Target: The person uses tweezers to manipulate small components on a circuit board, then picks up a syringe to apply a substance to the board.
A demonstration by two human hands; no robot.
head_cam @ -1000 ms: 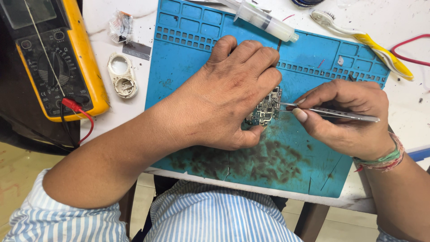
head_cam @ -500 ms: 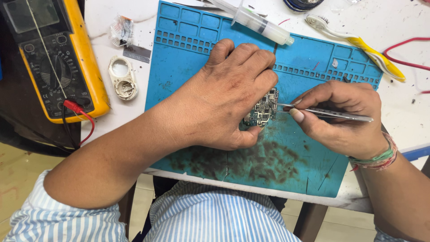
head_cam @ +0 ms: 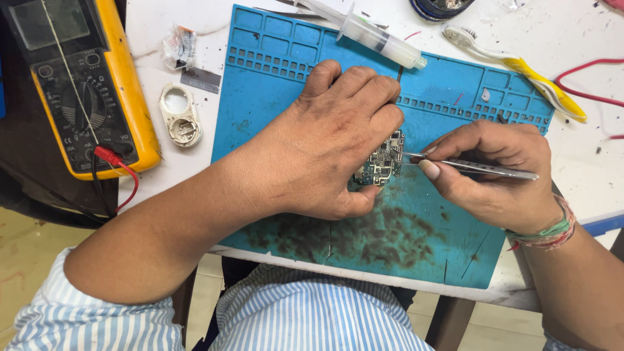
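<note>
Left hand (head_cam: 331, 143) clamps the small circuit board (head_cam: 382, 162) by its edges; right hand (head_cam: 497, 172) pinches tweezers (head_cam: 474, 168); board looks light, stiff, fragile

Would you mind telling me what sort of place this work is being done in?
Most likely a small electronics repair bench. A blue repair mat covers the white table, a yellow multimeter lies beside it, and the left hand steadies a small circuit board while the right hand works on it with tweezers.
</note>
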